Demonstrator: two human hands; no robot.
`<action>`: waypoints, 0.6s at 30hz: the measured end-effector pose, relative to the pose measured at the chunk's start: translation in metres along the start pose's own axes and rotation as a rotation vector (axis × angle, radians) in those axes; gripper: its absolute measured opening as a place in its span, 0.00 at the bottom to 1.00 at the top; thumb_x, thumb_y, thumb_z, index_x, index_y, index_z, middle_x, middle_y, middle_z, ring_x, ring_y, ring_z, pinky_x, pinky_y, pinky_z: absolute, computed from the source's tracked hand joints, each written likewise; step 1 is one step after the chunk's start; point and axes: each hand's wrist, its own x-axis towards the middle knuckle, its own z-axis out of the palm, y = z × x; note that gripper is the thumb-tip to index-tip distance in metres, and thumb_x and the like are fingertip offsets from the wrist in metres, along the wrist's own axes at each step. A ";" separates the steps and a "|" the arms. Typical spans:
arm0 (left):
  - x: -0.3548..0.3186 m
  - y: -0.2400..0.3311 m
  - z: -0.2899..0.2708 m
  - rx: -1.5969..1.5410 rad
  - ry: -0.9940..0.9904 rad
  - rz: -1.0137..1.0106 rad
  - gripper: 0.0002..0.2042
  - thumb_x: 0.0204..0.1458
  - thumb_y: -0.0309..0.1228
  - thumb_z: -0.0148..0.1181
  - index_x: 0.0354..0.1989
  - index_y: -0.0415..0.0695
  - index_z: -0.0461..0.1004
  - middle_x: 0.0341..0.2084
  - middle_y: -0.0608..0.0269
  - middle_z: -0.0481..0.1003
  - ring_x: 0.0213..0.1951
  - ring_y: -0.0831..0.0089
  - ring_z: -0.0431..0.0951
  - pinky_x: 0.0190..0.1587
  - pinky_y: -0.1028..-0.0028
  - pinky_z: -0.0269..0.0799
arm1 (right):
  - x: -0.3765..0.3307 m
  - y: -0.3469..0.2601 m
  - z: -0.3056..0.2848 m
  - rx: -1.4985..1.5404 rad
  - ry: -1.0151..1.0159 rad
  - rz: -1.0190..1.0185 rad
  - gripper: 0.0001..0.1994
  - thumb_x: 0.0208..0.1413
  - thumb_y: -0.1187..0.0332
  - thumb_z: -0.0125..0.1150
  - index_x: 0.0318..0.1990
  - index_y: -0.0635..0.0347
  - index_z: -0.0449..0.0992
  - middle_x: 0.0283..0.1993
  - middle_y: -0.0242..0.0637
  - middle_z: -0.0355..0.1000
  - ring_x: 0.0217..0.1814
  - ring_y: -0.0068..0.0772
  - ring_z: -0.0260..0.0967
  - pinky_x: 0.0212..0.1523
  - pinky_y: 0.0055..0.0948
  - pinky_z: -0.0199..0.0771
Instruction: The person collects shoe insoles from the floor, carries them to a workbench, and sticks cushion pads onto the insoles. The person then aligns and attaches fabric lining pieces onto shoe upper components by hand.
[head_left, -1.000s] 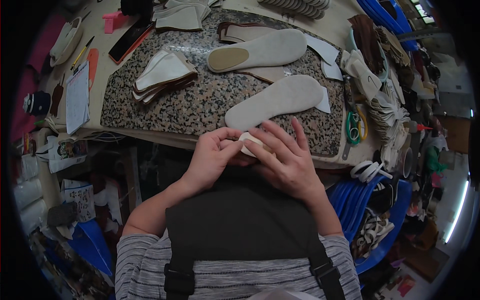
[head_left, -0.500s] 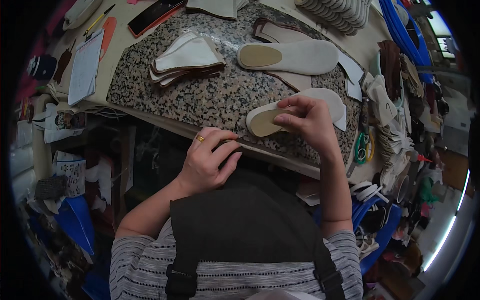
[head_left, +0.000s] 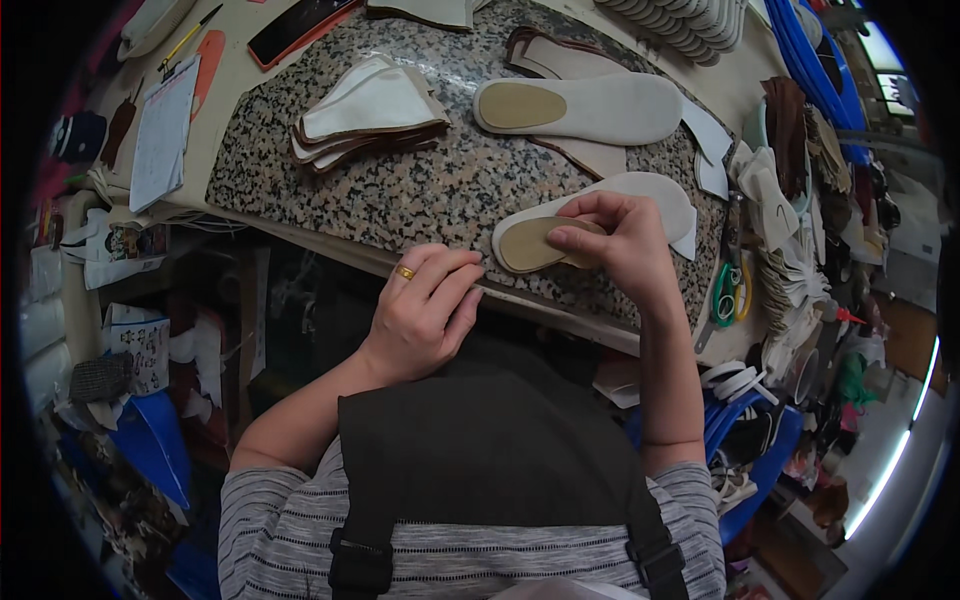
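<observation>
A pale insole (head_left: 650, 190) lies near the front edge of the speckled stone slab (head_left: 400, 205). My right hand (head_left: 622, 238) is over its middle, thumb and fingers pinching a tan heel pad (head_left: 535, 245) that lies on the insole's heel end. The pad's far side is hidden under my fingers. At the table edge, just left of the insole, my left hand (head_left: 420, 310) is closed with its fingertips drawn together; whether anything small is between them is hidden. Farther back rests a second pale insole (head_left: 630, 108) with a tan heel pad (head_left: 520, 103) on it.
Brown-edged white pieces (head_left: 365, 105) are stacked at the slab's left. More cut pieces (head_left: 570, 55) lie under the far insole. Green- and yellow-handled scissors (head_left: 728, 290) are at the right edge. A phone (head_left: 295, 30) and a clipboard (head_left: 165, 130) lie at the back left.
The tan pad under my right fingers has shifted slightly right, and more of it shows beneath them. My left fingers have drawn closer together. The whole view has tilted slightly.
</observation>
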 end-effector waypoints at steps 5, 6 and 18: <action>0.003 0.002 0.001 0.010 0.008 -0.012 0.13 0.45 0.20 0.67 0.41 0.35 0.77 0.43 0.56 0.76 0.45 0.54 0.76 0.47 0.61 0.75 | 0.003 0.004 -0.005 0.070 -0.035 0.006 0.12 0.51 0.74 0.75 0.41 0.69 0.80 0.32 0.34 0.80 0.31 0.16 0.75 0.31 0.16 0.72; 0.003 0.002 0.001 0.011 0.006 -0.012 0.13 0.45 0.20 0.67 0.41 0.35 0.77 0.43 0.56 0.76 0.45 0.54 0.76 0.47 0.61 0.75 | 0.002 0.004 -0.005 0.072 -0.034 0.006 0.12 0.51 0.74 0.75 0.41 0.69 0.80 0.32 0.34 0.80 0.31 0.16 0.75 0.31 0.16 0.72; 0.013 0.012 0.007 0.076 -0.120 0.069 0.24 0.46 0.25 0.68 0.55 0.44 0.78 0.56 0.63 0.75 0.53 0.58 0.71 0.52 0.65 0.71 | 0.004 0.006 -0.001 0.002 0.006 -0.046 0.12 0.47 0.75 0.76 0.38 0.72 0.81 0.32 0.38 0.81 0.31 0.19 0.76 0.32 0.19 0.77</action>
